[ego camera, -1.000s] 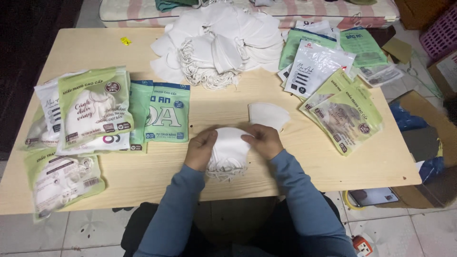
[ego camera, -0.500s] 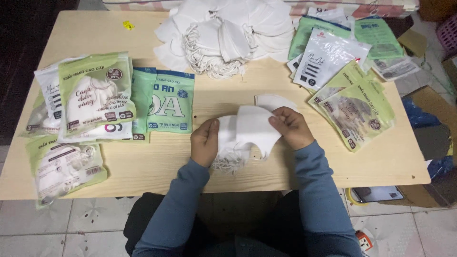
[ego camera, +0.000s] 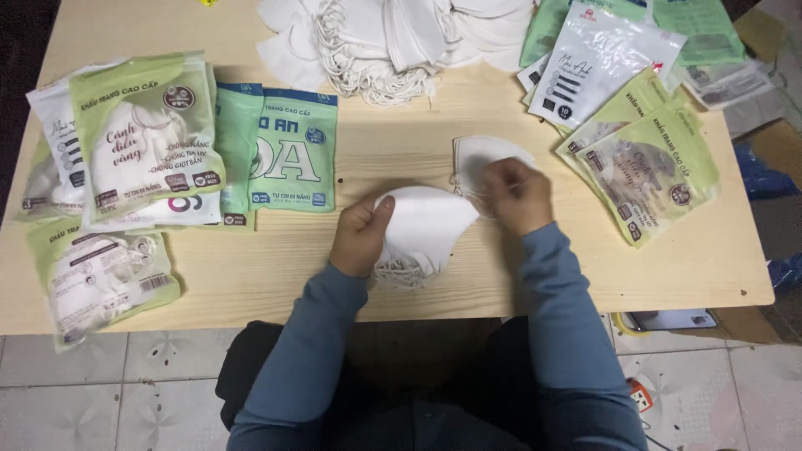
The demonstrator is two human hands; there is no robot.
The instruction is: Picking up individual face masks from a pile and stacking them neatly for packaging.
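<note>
Left hand (ego camera: 361, 235) closed on a white mask stack (ego camera: 424, 230) at the near middle of the table (ego camera: 276, 259). Right hand (ego camera: 518, 196) pinched on one mask (ego camera: 478, 159) just beside that stack. Mask heap (ego camera: 393, 38) at the far edge. Green packets (ego camera: 292, 150) left, more packets (ego camera: 647, 159) right.

Two hands, left hand (ego camera: 359, 234) and right hand (ego camera: 518, 196), work at one table (ego camera: 251, 267). One loose-mask heap (ego camera: 393, 38) lies beyond them, two teal packets (ego camera: 292, 150) left of them.
</note>
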